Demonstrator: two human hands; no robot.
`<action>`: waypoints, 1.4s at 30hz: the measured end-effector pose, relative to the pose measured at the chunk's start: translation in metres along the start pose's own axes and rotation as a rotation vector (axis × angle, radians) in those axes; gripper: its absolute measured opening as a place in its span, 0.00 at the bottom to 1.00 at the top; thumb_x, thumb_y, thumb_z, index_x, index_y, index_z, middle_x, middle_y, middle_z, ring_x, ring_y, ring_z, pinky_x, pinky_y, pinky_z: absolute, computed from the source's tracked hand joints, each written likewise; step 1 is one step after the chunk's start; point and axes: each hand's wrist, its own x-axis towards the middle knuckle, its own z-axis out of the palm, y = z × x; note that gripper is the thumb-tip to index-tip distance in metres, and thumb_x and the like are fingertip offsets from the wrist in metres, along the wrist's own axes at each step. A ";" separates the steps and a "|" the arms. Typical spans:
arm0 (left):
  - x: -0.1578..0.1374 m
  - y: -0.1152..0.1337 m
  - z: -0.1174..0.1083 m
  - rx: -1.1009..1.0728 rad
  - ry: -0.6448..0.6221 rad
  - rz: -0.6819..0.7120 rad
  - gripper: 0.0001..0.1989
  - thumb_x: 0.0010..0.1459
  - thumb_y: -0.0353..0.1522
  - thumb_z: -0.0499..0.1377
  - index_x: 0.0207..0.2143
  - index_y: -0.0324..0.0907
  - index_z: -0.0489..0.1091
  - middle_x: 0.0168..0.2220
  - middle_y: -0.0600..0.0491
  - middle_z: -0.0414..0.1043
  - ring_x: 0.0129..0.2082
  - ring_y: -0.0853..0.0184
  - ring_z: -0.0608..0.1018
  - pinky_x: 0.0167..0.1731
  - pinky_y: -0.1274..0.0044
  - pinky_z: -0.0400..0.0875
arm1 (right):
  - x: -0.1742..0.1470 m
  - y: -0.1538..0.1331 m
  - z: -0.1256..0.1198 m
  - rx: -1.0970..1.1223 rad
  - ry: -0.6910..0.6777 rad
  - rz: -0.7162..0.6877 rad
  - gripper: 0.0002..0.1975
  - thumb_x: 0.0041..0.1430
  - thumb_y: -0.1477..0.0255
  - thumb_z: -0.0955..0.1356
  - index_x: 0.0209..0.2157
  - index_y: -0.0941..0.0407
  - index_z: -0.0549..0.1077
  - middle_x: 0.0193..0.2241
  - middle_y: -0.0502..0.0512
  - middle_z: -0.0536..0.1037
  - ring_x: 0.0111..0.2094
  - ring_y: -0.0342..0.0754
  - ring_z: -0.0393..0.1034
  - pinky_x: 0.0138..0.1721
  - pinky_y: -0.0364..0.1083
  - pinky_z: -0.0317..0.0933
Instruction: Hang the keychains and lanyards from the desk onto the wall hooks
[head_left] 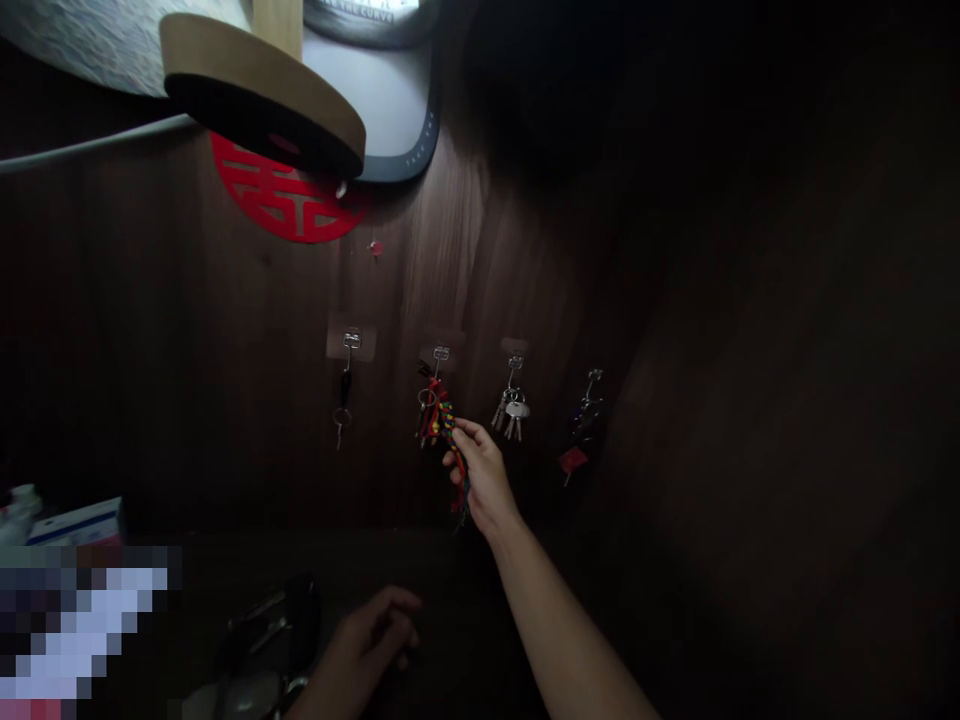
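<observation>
My right hand (484, 470) pinches a colourful braided cord (448, 412) between thumb and fingers. The cord's upper end is at the second wall hook (441, 353), and its tassel (460, 505) dangles below my fingers. Beside it a key ring with keys (426, 400) hangs at the same hook. Low in the view, my left hand (375, 635) is held away from the wall, its fingers loosely bent and apart, with nothing seen in it. A bunch of silver keys (514, 410) hangs just right of my right hand.
At the left hook hangs a single key on a ring (341, 420); a red tag (573, 461) hangs far right. Above are a red paper cutout (289, 205) and a cap (375, 90). Dark items (270, 625) and a box (79, 522) lie at lower left.
</observation>
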 end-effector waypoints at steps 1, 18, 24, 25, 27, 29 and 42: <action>-0.001 0.000 0.000 0.005 -0.004 -0.004 0.15 0.53 0.44 0.56 0.36 0.44 0.70 0.25 0.57 0.70 0.25 0.68 0.71 0.30 0.78 0.64 | -0.002 0.004 -0.003 -0.007 -0.005 0.000 0.16 0.45 0.63 0.72 0.36 0.56 0.71 0.29 0.48 0.74 0.19 0.37 0.65 0.13 0.35 0.51; 0.000 -0.002 0.000 0.123 -0.036 -0.014 0.12 0.54 0.38 0.52 0.35 0.43 0.70 0.26 0.57 0.71 0.27 0.69 0.73 0.31 0.78 0.66 | -0.056 0.054 -0.057 -0.058 -0.061 0.242 0.21 0.41 0.64 0.74 0.37 0.56 0.70 0.27 0.50 0.76 0.19 0.38 0.64 0.21 0.39 0.55; -0.002 0.002 -0.001 0.182 -0.058 -0.003 0.11 0.56 0.38 0.52 0.36 0.43 0.70 0.28 0.57 0.72 0.27 0.69 0.73 0.31 0.79 0.66 | -0.073 0.062 -0.073 -0.106 -0.060 0.290 0.17 0.43 0.66 0.72 0.36 0.57 0.71 0.27 0.51 0.76 0.19 0.38 0.64 0.20 0.39 0.55; -0.002 0.004 -0.001 0.195 -0.064 -0.001 0.11 0.56 0.38 0.52 0.36 0.43 0.70 0.28 0.57 0.72 0.27 0.69 0.73 0.32 0.79 0.66 | -0.075 0.064 -0.075 -0.117 -0.059 0.290 0.16 0.44 0.66 0.72 0.36 0.57 0.71 0.27 0.51 0.76 0.19 0.38 0.64 0.20 0.39 0.55; -0.004 0.006 -0.002 0.221 -0.083 0.003 0.11 0.56 0.38 0.52 0.36 0.44 0.70 0.28 0.57 0.73 0.28 0.69 0.74 0.32 0.79 0.66 | -0.079 0.069 -0.080 -0.178 -0.054 0.266 0.15 0.47 0.66 0.70 0.37 0.57 0.70 0.27 0.52 0.76 0.20 0.39 0.64 0.21 0.39 0.55; -0.006 0.009 -0.002 0.251 -0.099 0.008 0.11 0.57 0.37 0.51 0.36 0.44 0.71 0.29 0.57 0.73 0.29 0.69 0.74 0.32 0.80 0.67 | -0.081 0.076 -0.086 -0.302 -0.058 0.210 0.13 0.50 0.66 0.66 0.37 0.57 0.70 0.27 0.52 0.75 0.19 0.40 0.64 0.20 0.40 0.55; -0.009 0.013 -0.015 0.489 -0.285 0.118 0.11 0.58 0.32 0.52 0.38 0.47 0.74 0.39 0.57 0.77 0.40 0.67 0.76 0.42 0.79 0.65 | -0.085 0.094 -0.099 -0.741 -0.264 0.013 0.07 0.51 0.75 0.64 0.29 0.54 0.75 0.27 0.48 0.76 0.31 0.46 0.69 0.34 0.43 0.58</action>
